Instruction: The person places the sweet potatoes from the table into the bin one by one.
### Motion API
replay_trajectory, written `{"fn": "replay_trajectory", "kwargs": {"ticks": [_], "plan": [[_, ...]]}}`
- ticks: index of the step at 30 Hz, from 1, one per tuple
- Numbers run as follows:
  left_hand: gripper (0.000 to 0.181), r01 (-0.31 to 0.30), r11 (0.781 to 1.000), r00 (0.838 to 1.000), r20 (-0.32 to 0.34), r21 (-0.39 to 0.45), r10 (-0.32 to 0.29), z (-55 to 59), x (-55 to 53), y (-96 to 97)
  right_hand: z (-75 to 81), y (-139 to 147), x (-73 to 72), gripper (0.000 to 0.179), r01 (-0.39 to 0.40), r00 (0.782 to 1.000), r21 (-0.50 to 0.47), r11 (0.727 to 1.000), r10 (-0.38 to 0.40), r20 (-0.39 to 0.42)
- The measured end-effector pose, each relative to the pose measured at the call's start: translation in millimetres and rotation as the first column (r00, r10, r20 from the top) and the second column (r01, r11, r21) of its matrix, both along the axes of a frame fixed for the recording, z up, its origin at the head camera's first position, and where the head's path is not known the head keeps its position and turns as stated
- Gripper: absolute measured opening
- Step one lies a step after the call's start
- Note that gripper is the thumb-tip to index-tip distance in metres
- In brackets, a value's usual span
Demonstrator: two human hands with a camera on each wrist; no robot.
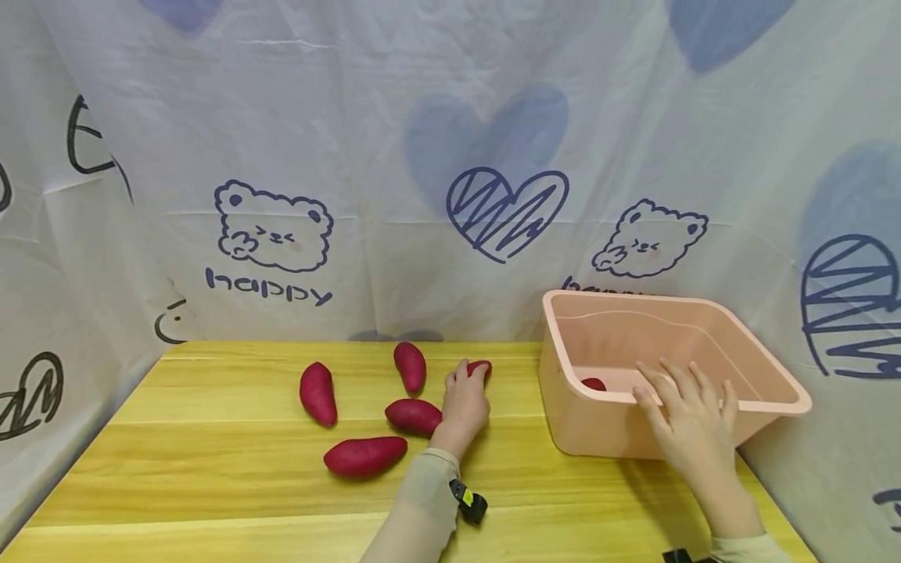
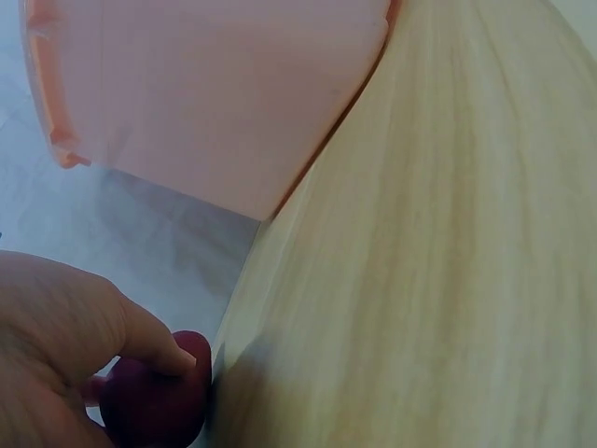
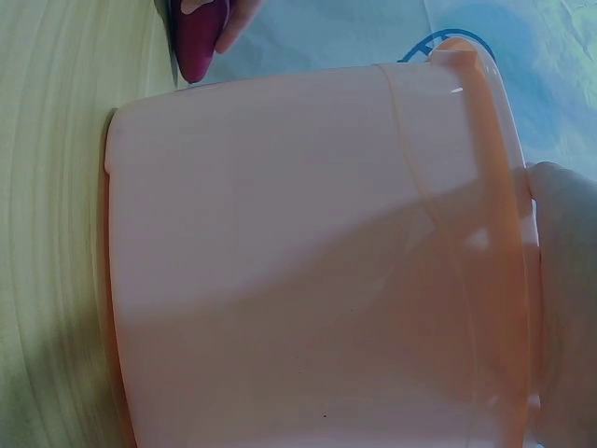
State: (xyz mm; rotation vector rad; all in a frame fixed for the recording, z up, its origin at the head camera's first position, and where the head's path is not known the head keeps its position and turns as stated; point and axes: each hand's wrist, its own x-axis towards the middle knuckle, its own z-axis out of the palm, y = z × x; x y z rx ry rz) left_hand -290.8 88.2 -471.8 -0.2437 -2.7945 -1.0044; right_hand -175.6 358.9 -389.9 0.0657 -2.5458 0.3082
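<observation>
My left hand (image 1: 464, 403) grips a dark red sweet potato (image 1: 481, 369) at the back of the table; most of it is hidden behind the fingers. In the left wrist view, the thumb and fingers curl round this sweet potato (image 2: 154, 401), close to the wood. Over the near rim of a pink plastic bin (image 1: 605, 426) lies my right hand (image 1: 693, 430), its fingers spread and fairly straight, with nothing held. Inside the bin, part of another sweet potato (image 1: 594, 384) shows past the rim. The right wrist view has the bin's outer wall (image 3: 280, 224) with the hand along its rim.
Several sweet potatoes lie left of my left hand: one upright-lying (image 1: 318, 393), one at the back (image 1: 411, 367), one beside the wrist (image 1: 414, 417) and one nearer the front (image 1: 366, 457). A printed cloth (image 1: 380, 258) hangs behind the wooden table (image 1: 232, 485).
</observation>
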Motion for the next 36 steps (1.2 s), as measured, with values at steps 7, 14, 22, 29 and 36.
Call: {"fn": "replay_trajectory", "kwargs": {"ticks": [7,14,22,29,36], "plan": [[0.048,0.003,1.000,1.000,-0.003,0.000,-0.003,-0.7,0.5,-0.3,-0.8,0.3,0.3,0.043,0.005,1.000,0.006,1.000,-0.005,0.002],[0.051,-0.007,1.000,0.999,-0.033,0.023,0.008,4.2,0.1,-0.7,-1.3,1.0,-0.4,0.044,0.008,1.000,0.007,1.000,-0.008,0.006],[0.051,-0.018,0.999,0.995,-0.093,0.034,0.021,13.0,-1.3,-1.2,-1.1,1.5,-0.5,0.044,0.008,1.000,0.001,1.000,-0.008,0.010],[0.051,-0.021,0.999,0.980,-0.196,0.044,0.029,22.6,-2.6,-0.4,-1.4,2.8,-0.9,0.044,0.008,1.000,-0.004,1.000,-0.008,0.009],[0.054,-0.002,0.999,0.968,-0.250,0.052,0.015,34.2,-2.7,1.3,-3.9,2.8,-3.0,0.045,0.017,1.000,0.011,1.000,-0.017,-0.001]]}}
